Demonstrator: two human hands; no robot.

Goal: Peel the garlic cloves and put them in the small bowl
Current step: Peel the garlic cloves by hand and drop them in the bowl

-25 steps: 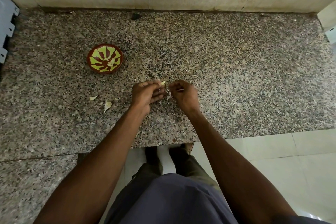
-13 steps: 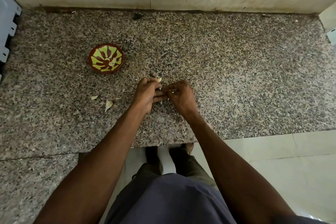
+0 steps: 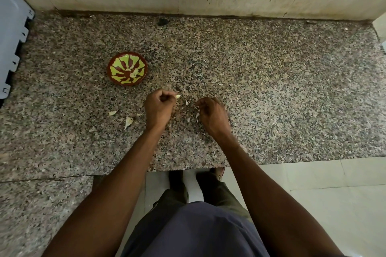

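Partly done: peeled cloves [image 3: 133,73] inside small bowl [image 3: 113,75]; beside bowl, left hand [image 3: 159,104] pinching clove [image 3: 178,96], right hand [image 3: 211,112] curled, contents indiscernible.

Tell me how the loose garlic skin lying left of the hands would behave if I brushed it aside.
The garlic skin looks thin and papery, so it is probably very light and would skid or flutter rather than roll. Its curled edges suggest it is floppy and would likely crumple under a finger. On the speckled counter it may cling slightly.
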